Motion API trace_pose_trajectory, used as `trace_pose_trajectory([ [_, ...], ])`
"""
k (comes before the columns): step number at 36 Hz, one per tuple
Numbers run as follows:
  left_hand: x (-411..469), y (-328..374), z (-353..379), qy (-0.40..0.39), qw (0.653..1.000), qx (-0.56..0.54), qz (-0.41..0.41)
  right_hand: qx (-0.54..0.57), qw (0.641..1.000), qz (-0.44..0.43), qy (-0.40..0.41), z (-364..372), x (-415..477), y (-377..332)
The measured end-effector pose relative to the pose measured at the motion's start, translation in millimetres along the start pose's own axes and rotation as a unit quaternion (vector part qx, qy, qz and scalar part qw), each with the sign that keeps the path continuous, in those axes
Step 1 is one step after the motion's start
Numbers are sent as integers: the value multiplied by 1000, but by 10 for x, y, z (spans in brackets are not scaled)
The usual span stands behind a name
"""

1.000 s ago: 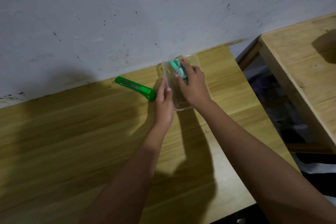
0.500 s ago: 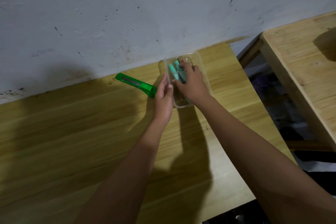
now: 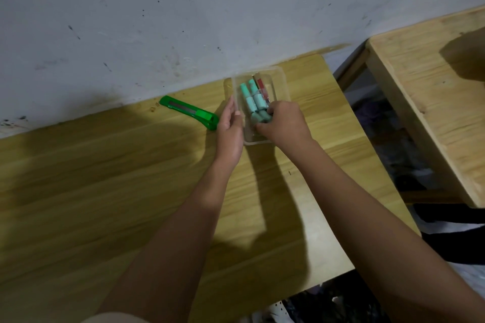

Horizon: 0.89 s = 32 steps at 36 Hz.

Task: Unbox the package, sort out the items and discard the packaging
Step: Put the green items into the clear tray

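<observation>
A clear plastic box (image 3: 282, 81) stands on the wooden table (image 3: 105, 191) near the wall. Several teal cylinders (image 3: 250, 98) lie inside it, with a red item (image 3: 261, 84) at the far end. My left hand (image 3: 229, 131) rests flat against the box's left wall, fingers straight. Inside the near end of the box, my right hand (image 3: 284, 123) has its fingers curled around the nearest teal cylinders (image 3: 259, 118). A green utility knife (image 3: 190, 112) lies on the table just left of my left hand.
A white scuffed wall (image 3: 183, 21) runs directly behind the table. A second wooden table (image 3: 433, 102) stands to the right across a narrow gap with dark clutter (image 3: 388, 144) on the floor below.
My right hand has slid back from the far end of the box to its near end, uncovering the teal cylinders. The left hand stays against the box's side.
</observation>
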<state>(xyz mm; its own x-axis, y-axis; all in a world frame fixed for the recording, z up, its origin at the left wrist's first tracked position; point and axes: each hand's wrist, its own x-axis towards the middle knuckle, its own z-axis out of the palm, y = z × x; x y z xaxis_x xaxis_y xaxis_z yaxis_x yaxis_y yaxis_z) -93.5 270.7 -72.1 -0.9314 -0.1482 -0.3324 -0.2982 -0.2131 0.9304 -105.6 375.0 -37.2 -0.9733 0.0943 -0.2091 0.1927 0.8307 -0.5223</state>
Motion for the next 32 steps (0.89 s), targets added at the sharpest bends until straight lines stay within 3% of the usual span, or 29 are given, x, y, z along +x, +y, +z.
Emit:
trace_pose_trajectory([
  [11, -36, 10, 51, 27, 999, 17, -2, 46, 998, -40, 34, -60, -219, 124],
  [17, -45, -5, 32, 21, 999, 28, 3, 148, 982, -20, 117, -113, -266, 133],
  [23, -38, -47, -7, 19, 999, 32, 12, 134, 973, -35, 185, 11, -33, 61],
  [32, -42, -11, -49, 5, 1000, 8, 3, 134, 977, -22, 164, 208, 99, -27],
])
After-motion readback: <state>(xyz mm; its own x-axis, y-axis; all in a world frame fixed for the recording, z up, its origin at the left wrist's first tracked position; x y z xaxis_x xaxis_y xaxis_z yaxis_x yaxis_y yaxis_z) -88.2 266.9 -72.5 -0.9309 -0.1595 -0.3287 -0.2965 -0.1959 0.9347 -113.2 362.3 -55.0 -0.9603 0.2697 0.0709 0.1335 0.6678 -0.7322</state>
